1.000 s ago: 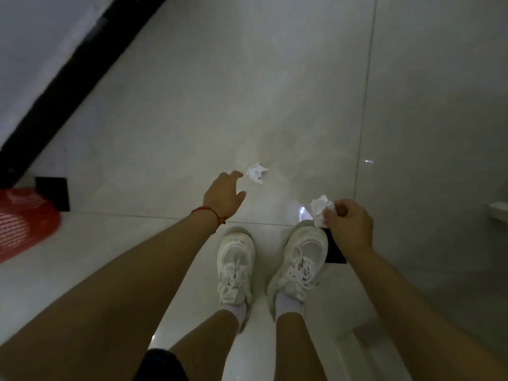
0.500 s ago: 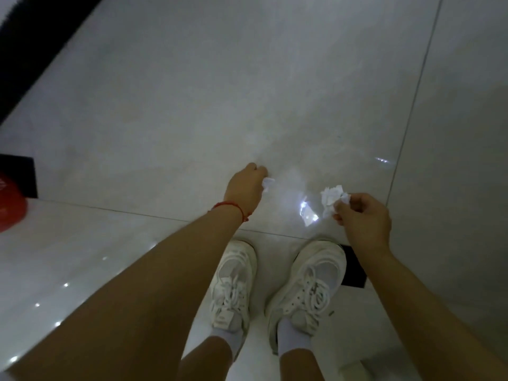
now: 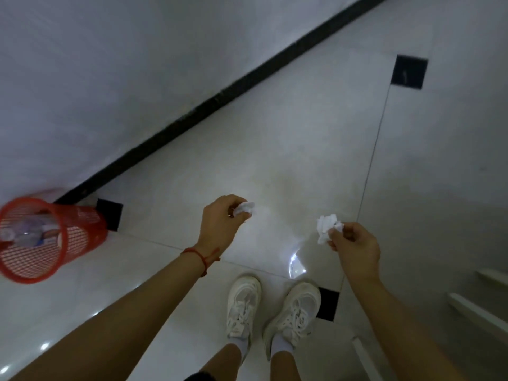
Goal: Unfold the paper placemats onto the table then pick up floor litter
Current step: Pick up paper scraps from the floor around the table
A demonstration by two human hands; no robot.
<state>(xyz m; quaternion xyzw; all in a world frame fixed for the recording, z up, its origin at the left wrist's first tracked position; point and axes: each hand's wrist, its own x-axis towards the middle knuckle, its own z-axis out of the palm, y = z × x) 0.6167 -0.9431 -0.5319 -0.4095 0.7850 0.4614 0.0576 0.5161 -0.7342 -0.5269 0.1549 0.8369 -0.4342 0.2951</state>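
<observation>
Head view: both hands hold crumpled paper above the tiled floor.
Open floor (image 3: pixel 275 149) spreads ahead to the black skirting (image 3: pixel 220 97). The left hand (image 3: pixel 220 226) pinches a small white paper wad (image 3: pixel 244 209); the right hand (image 3: pixel 354 246) pinches a larger crumpled paper (image 3: pixel 325 228). A red mesh bin (image 3: pixel 41 240) holding rubbish stands at the left by the wall.

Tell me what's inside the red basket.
The red basket holds pale, blurred litter, possibly plastic wrappers or bottles; the kind is unclear. Anything beneath that top layer is covered.
</observation>
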